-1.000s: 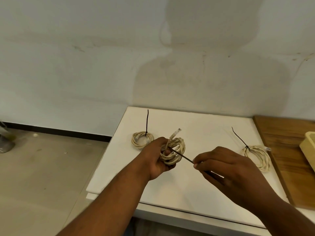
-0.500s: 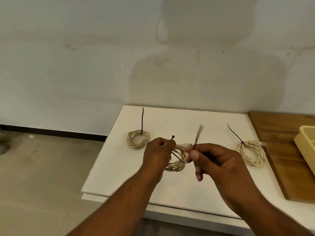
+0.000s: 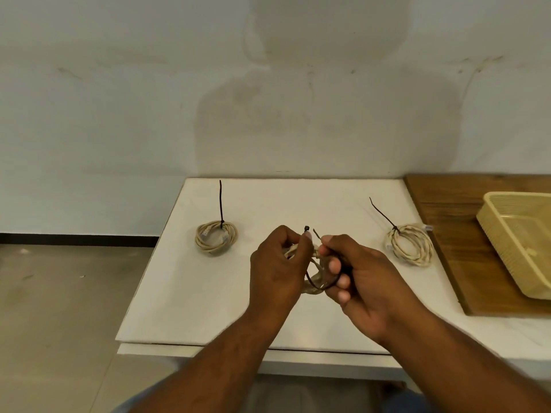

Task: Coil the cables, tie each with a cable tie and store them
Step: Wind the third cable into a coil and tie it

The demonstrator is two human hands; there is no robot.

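Observation:
Above the white table [image 3: 208,308] my left hand [image 3: 278,263] grips a coiled beige cable [image 3: 314,283] and pinches the head of a black cable tie [image 3: 316,286] at its fingertips. The tie loops under the coil. My right hand [image 3: 357,275] pinches the tie's pointed tail close to the head; tail and head are a little apart. Most of the coil is hidden between my hands. Two other beige coils lie on the table, each bound by a black tie with its tail sticking up: one at the left [image 3: 216,236], one at the right [image 3: 410,244].
A cream plastic basket [image 3: 501,234] stands on a brown wooden board [image 3: 447,222] at the right. The wall runs just behind the table. Bare floor [image 3: 59,308] lies beyond the table's left edge.
My right hand has brought the tie's tail round under the coil and up toward the head held by my left hand. Both hands have drawn close together.

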